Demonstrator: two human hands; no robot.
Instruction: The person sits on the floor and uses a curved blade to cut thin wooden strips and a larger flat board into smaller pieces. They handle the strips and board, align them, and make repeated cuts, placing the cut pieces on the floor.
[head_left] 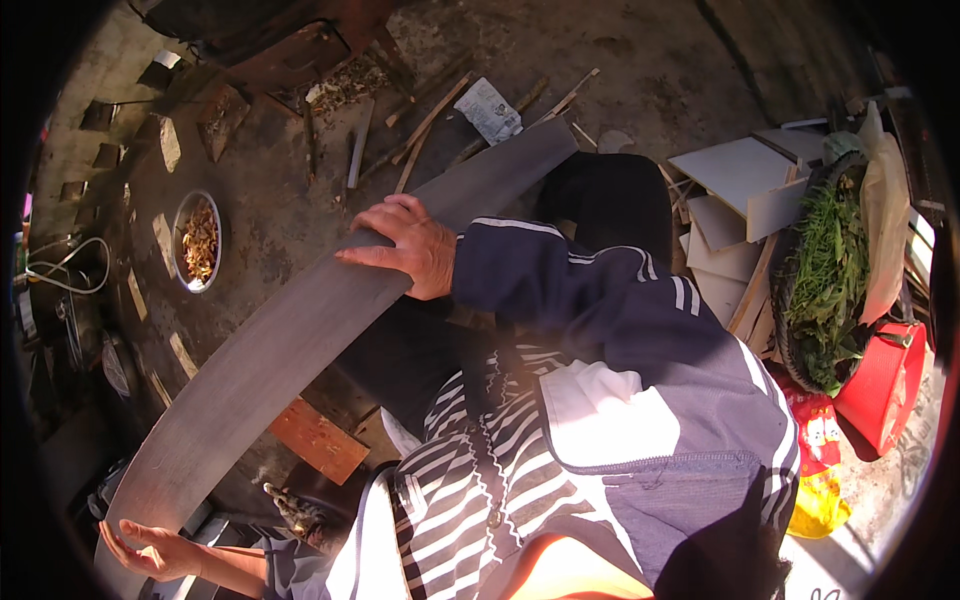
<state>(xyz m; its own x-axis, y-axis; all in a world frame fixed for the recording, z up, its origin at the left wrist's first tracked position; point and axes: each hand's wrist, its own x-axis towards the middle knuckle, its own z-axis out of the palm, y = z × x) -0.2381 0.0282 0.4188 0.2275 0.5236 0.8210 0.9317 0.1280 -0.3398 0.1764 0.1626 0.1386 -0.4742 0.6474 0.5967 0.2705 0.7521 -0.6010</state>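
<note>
A long, flat grey board (265,350) lies slantwise across the view, from the lower left up to the top middle. My right hand (415,250) grips it partway along, with the thumb on its face and the fingers over its far edge. At the lower-left end my left hand (155,552) rests against the board, its fingers stretched and apart. Beneath the board's upper end is my dark trouser leg (610,205). The underside of the board is hidden.
A white bowl (212,242) of brownish scraps stands on the floor at left. Wooden sticks (430,130) and a crumpled packet (488,112) lie ahead. At right are pale panels (735,175), a basket of greens (828,265) and a red bag (885,385). A reddish-brown plank (320,440) lies below.
</note>
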